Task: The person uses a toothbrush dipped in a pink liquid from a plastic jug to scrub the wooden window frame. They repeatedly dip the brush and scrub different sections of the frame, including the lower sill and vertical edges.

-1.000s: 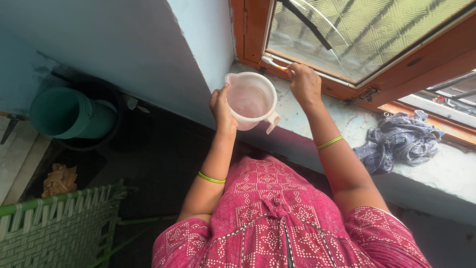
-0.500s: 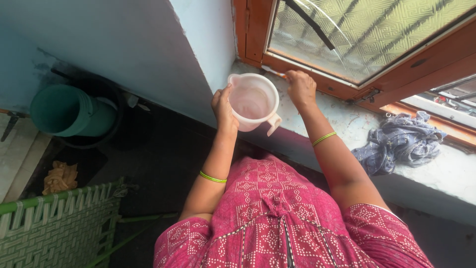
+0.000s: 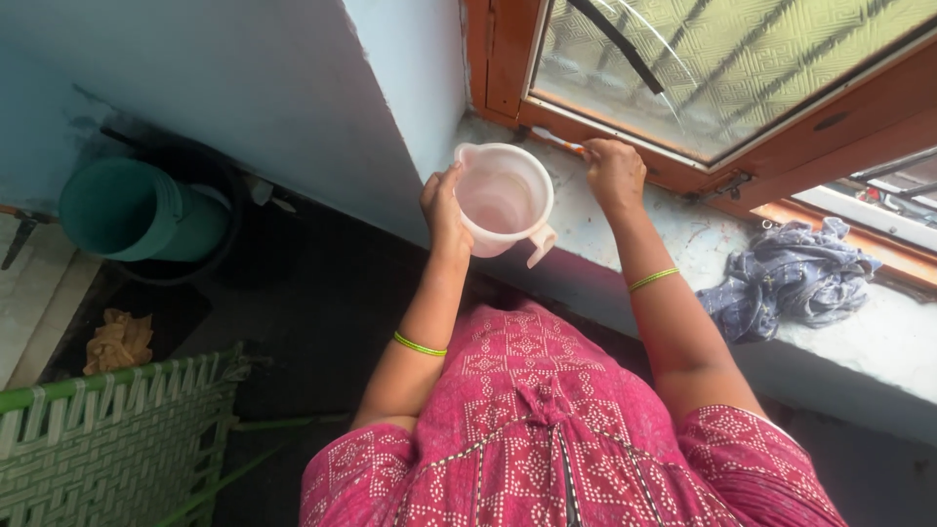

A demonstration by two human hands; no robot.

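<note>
Holding a pale plastic jug (image 3: 503, 200), left hand (image 3: 444, 210) grips its side; right hand (image 3: 613, 174) closed around a toothbrush (image 3: 558, 141) against the window frame (image 3: 634, 156).

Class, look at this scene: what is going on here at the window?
A person stands at a window sill. The left hand holds a pale plastic jug by its rim. The right hand grips a toothbrush, its head at the lower edge of the wooden window frame. A crumpled blue cloth lies on the sill.

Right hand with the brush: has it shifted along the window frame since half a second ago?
Yes. The right hand and its toothbrush slid rightward along the wooden window frame, away from the frame's left corner and nearer the metal latch.
</note>
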